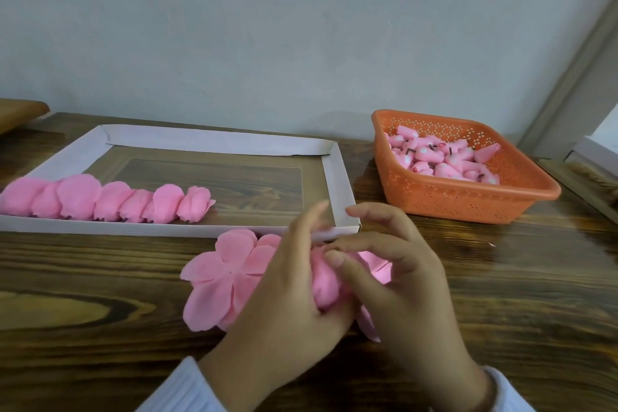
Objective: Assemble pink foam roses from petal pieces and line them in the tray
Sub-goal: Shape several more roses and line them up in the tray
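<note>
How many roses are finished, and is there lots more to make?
About seven finished roses sit in a row along the near side of the tray. The left hand and right hand hold a half-made rose over flat petal pieces on the table. Most of the tray is bare, and the orange basket holds plenty of pink buds, so lots remain.

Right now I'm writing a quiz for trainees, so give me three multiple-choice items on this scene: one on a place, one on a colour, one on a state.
1. Where do the finished roses lie? A in the basket; B along the tray's near edge; C along its far edge.
2. The basket is: A orange; B blue; C green.
3. The left hand and right hand are: A empty; B in the basket; C holding a rose.
B: they line the near wall. A: its mesh is orange. C: fingers curl round it.
</note>
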Motion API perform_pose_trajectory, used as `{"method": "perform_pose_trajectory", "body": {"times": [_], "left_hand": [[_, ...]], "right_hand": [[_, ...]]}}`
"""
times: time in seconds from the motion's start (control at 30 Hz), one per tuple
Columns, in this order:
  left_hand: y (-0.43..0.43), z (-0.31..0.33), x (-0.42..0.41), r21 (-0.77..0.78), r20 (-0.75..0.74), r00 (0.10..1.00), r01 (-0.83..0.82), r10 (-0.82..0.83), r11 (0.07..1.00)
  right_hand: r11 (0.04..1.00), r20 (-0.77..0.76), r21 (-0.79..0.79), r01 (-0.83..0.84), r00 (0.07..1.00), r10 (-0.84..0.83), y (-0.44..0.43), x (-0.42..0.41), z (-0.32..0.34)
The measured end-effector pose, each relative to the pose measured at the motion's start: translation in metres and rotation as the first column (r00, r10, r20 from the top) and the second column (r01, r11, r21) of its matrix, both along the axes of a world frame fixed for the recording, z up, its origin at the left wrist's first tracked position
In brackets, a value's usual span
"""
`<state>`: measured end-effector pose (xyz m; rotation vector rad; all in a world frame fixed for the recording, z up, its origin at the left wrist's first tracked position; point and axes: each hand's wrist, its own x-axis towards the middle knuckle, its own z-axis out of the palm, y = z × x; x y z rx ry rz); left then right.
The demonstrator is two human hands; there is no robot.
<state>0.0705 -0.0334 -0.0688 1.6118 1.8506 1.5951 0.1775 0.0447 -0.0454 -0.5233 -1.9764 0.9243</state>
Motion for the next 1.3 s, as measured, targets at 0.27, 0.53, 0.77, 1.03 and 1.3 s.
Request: {"method": "perform_pose_trajectory", "body": {"times": [0.27, 0.53, 0.77, 1.03, 1.3], "left_hand": [[-0.007, 0.016, -0.010, 0.207, 0.051, 0.976, 0.196, -0.210, 0.958], [-0.005, 0.015, -0.008, 0.036, 0.249, 0.860, 0.451, -0.445, 0.892], [0.001, 0.008, -0.009, -0.037, 0.281, 0.899, 0.359, -0.335, 0.933], [0.004, 0.006, -0.002, -0.038, 0.328, 0.910, 0.280, -0.253, 0.959], [0.002, 0.005, -0.001, -0.083, 0.391, 0.887, 0.299, -0.245, 0.951]], "right_hand": [[0.977, 0.146, 0.204, -0.057, 0.989, 0.027, 0.002, 0.004, 0.006], [0.906, 0.104, -0.131, -0.402, 0.904, 0.415, 0.010, 0.012, 0.015], [0.939, 0.055, -0.146, -0.310, 0.946, 0.321, 0.010, 0.010, 0.010], [0.968, -0.039, -0.188, -0.166, 0.986, 0.161, 0.005, 0.007, 0.008], [0.965, -0.030, -0.243, -0.103, 0.995, 0.099, 0.009, 0.007, 0.008]]}}
